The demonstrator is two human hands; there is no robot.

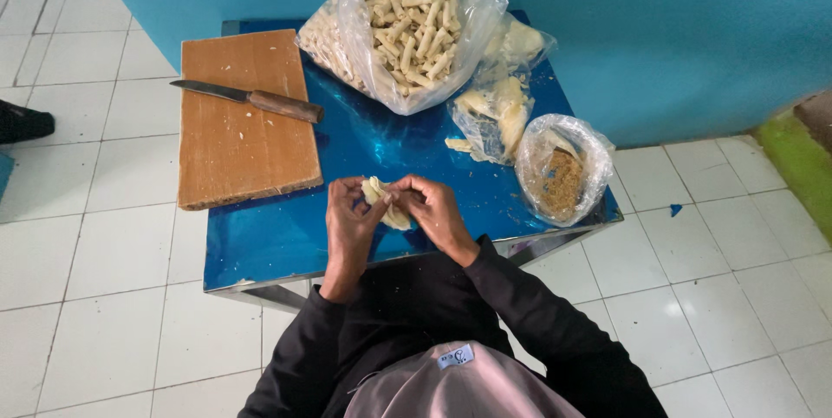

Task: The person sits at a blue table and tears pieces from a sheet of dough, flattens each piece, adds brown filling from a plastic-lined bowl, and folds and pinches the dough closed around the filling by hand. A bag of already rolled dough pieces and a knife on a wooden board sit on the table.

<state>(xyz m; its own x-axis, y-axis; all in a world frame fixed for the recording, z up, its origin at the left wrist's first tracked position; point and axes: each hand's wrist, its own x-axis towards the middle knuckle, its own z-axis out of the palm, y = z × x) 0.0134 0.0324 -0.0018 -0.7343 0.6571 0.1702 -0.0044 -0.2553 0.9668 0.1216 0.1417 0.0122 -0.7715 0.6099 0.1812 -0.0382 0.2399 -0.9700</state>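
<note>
From the head view, the left hand [349, 229] and right hand [438, 210] both pinch a pale dough wrapper [386, 204] over the blue surface's [286, 240] near edge, apparently mid-fold, so steady, even finger pressure seems needed next.

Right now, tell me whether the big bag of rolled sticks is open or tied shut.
Open. The big clear bag gapes at its mouth, pale rolled sticks exposed inside.
</note>
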